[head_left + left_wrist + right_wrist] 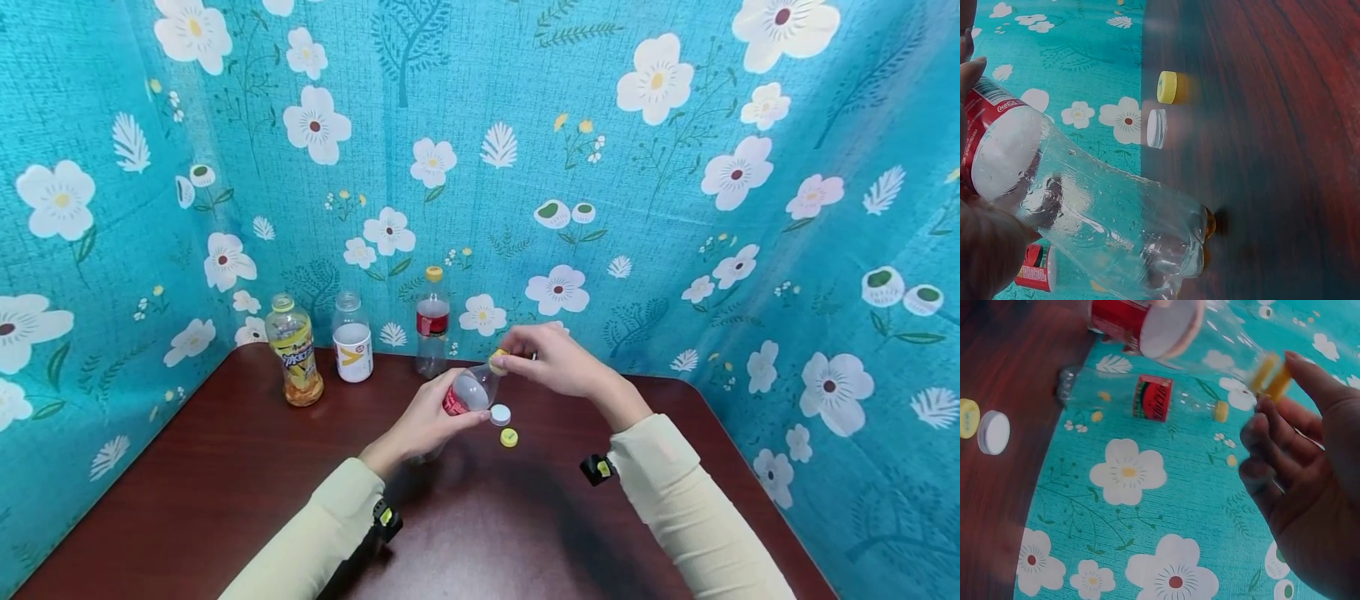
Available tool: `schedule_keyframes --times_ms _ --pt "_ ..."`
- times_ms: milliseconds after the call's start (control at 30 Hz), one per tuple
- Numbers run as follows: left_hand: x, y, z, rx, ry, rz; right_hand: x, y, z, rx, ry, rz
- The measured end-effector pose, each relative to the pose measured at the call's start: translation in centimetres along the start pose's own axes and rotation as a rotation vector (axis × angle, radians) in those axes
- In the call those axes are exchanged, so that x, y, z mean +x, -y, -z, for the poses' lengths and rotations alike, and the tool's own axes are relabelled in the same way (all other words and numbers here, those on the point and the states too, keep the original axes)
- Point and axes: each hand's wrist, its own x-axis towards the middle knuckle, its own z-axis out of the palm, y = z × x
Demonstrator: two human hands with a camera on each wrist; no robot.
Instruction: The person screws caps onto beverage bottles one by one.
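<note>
The held bottle [471, 390], clear plastic with a red label, is leaning neck-up over the table [480, 525]; the left hand [429, 417] is gripping its body while the right hand [557, 358] is pinching a yellow cap [1281, 383] at its mouth, whether coming off or going on I cannot tell. Beyond, the yellow-label bottle [295, 358] and white-label bottle [352, 350] are standing uncapped, the slim bottle [432, 318] capped; judging by this, work is seemingly about half done. A ridged white cap [500, 414] and round lemon cap [509, 437] are lying loose on glossy wood grain.
</note>
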Motion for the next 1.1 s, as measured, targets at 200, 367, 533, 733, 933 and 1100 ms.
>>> schedule_keyframes --times_ms 200,367,533,733,933,1100 --pt "0.0 -0.1 -0.1 -0.002 0.005 -0.011 0.4 -0.1 -1.0 -0.189 -0.125 -0.051" --pt "-0.1 -0.2 0.0 -0.001 0.007 -0.007 0.3 -0.2 -0.7 -0.155 -0.119 -0.079" --pt "-0.1 -0.2 0.3 -0.009 0.010 -0.006 -0.2 -0.3 0.6 -0.019 -0.045 -0.057" --pt "-0.1 -0.2 0.4 -0.019 0.027 0.014 -0.4 0.1 1.6 0.059 0.154 -0.026" --pt "-0.3 -0.3 0.3 -0.015 0.021 0.020 -0.2 0.2 1.0 0.052 0.147 -0.040" --pt "-0.3 -0.3 0.2 -0.023 0.016 0.022 0.2 0.1 0.1 -0.048 0.039 -0.034"
